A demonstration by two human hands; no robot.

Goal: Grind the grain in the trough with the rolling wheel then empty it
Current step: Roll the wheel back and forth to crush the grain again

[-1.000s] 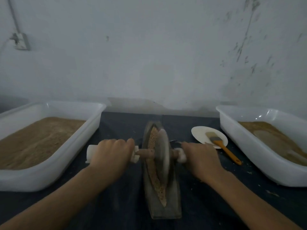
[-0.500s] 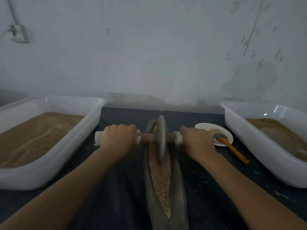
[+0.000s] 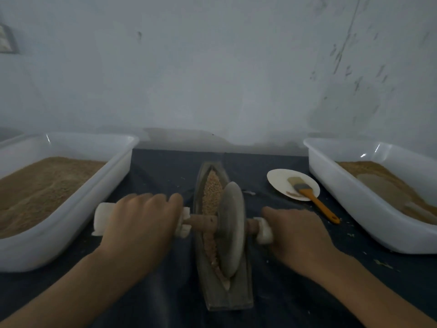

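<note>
A narrow boat-shaped trough (image 3: 227,297) lies lengthwise on the dark cloth in the middle. Brown grain (image 3: 212,190) fills its groove. The stone rolling wheel (image 3: 231,229) stands on edge in the near half of the groove, on a wooden axle (image 3: 202,222) with white-wrapped ends. My left hand (image 3: 139,223) grips the left end of the axle. My right hand (image 3: 298,235) grips the right end. The grain under the wheel is hidden.
A white tub (image 3: 71,209) of brown meal stands at the left, and another white tub (image 3: 369,209) with meal and a pale scoop at the right. A small white plate (image 3: 279,178) with an orange-handled brush (image 3: 314,200) sits between trough and right tub. A wall closes the back.
Half a second ago the wheel was at the far end of the trough; both hands have rolled it back toward me to the near half.
</note>
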